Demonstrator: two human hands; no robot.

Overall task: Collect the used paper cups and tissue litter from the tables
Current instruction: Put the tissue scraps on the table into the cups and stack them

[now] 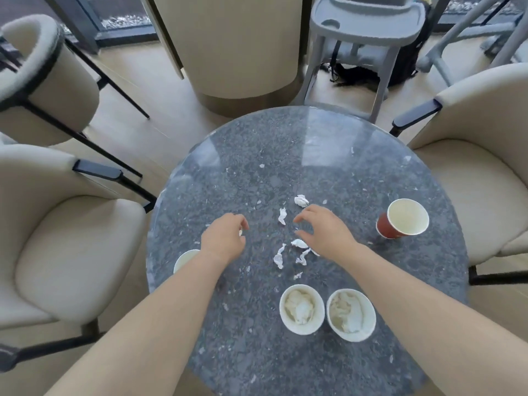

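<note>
Several crumpled white tissue scraps (282,215) lie in the middle of the round grey stone table (257,155). My right hand (323,230) hovers over them with curled, spread fingers, holding nothing. My left hand (224,238) is curled to the left of the scraps; a small white bit shows at its fingers. Two white paper cups stuffed with tissue (302,308) (351,314) stand near the front edge. A red paper cup (403,218) stands at the right. Another white cup (185,258) is partly hidden under my left wrist.
Beige armchairs stand at the left (71,241) and right (471,181) of the table. A grey high chair (365,32) and a beige pillar (237,52) are beyond the far edge. A black bag (365,72) lies on the floor under the high chair.
</note>
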